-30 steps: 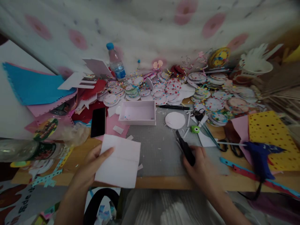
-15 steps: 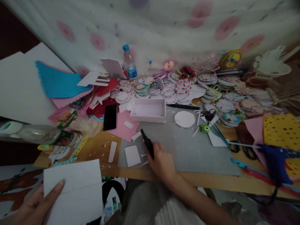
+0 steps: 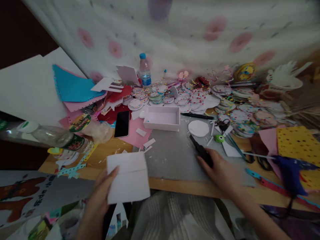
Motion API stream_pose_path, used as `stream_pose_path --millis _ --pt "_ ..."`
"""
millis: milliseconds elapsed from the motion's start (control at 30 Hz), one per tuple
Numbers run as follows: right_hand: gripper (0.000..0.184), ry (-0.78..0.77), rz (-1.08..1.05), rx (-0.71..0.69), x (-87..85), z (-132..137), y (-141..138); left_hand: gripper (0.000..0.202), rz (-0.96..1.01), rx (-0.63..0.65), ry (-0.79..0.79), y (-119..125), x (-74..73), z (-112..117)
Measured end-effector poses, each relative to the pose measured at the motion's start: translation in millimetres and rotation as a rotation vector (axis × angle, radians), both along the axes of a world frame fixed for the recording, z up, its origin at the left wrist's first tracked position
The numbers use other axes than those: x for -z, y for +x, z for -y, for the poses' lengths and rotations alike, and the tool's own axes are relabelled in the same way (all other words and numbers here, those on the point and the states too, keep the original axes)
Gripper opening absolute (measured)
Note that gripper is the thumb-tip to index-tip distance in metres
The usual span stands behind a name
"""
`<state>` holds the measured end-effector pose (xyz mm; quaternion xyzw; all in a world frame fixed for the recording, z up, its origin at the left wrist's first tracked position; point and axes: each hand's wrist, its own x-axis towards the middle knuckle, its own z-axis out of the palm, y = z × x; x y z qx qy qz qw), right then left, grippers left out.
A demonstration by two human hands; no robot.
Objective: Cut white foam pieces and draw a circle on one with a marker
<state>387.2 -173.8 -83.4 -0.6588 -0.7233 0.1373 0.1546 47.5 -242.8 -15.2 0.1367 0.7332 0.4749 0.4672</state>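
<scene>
My left hand (image 3: 103,186) is closed on a white sheet of card (image 3: 128,180), thumb on top, at the table's front edge. A straight line runs across the card near its upper part. In my right hand (image 3: 220,170) is a black utility knife (image 3: 203,151), its narrow end pointing up and left over the grey cutting mat (image 3: 172,153). A white open box (image 3: 162,123) stands at the back of the mat. To its right lies a white paper disc (image 3: 198,128). Small white paper strips (image 3: 149,143) lie at the mat's left side.
A black phone (image 3: 122,124) rests on pink paper. Piles of decorated paper discs (image 3: 185,100) line the back, near a water bottle (image 3: 145,71). Larger bottles (image 3: 55,135) lie at the left. At the right are scissors (image 3: 250,156), a blue glue gun (image 3: 287,170) and yellow dotted sheets (image 3: 297,143).
My left hand has carried the white card right and up, over the table's front edge. My right hand has moved right across the mat with the knife. The camera view has shifted slightly.
</scene>
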Motion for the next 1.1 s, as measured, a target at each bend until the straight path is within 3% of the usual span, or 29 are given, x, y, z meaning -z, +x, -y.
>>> stream_pose_path --millis 67,133,300,367,433,533,633,767,867,933,1000,1100 --pt "0.038 0.033 0.076 0.029 2.3 2 24 0.048 0.052 0.226 0.123 30 17.3 -24" --pt "0.038 0.071 0.117 0.033 5.4 0 38 0.044 -0.025 0.484 0.262 59 33.2 -50" --pt "0.039 0.201 0.099 0.003 13.3 -8 46 0.028 -0.069 0.598 0.330 110 54.2 -102" --pt "0.040 0.267 -0.006 0.000 10.5 -7 41 0.027 -0.031 0.634 0.325 121 52.1 -111" --pt "0.039 0.273 -0.262 0.000 2.2 -3 31 0.031 0.020 0.663 0.315 128 44.6 -113" --pt "0.036 -0.057 -0.809 0.015 -16.6 1 13 0.036 0.105 0.692 0.289 134 27.9 -108" --pt "0.034 -0.425 -1.155 0.078 -34.5 2 -3 0.039 0.153 0.716 0.226 138 12.2 -100" --pt "0.034 -0.497 -1.323 0.153 -44.2 3 -14 0.039 0.110 0.747 0.232 139 2.8 -93" --pt "0.030 -0.470 -1.285 0.094 -41.9 3 -14 0.033 0.016 0.770 0.295 133 1.8 -92" --pt "0.024 -0.373 -1.143 -0.008 -38.5 1 -9 0.025 -0.178 0.835 0.388 126 0.0 -92" --pt "0.019 -0.211 -0.916 -0.128 -33.9 -2 2 0.020 -0.437 1.024 0.589 118 -2.8 -92" --pt "0.026 0.096 -0.528 -0.167 -22.2 -6 26 0.038 -0.824 1.267 0.855 112 -1.4 -90"
